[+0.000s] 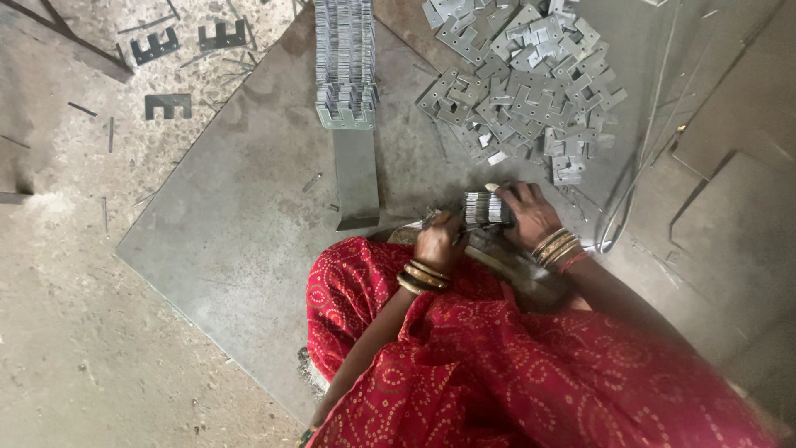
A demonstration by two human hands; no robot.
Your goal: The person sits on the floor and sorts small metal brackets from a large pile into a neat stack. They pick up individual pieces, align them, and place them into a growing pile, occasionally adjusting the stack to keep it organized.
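Head view, looking down. Red patterned garment (pixel 514 365) fills the near foreground. Beyond it, the left hand (pixel 439 242) and right hand (pixel 531 214), both with bangles, close around a small stack of thin metal plates (pixel 486 208), held between them just above the grey metal sheet (pixel 240 207). Farther off: a long aligned row of plates (pixel 345 62) and a loose heap of E-shaped plates (pixel 522 79).
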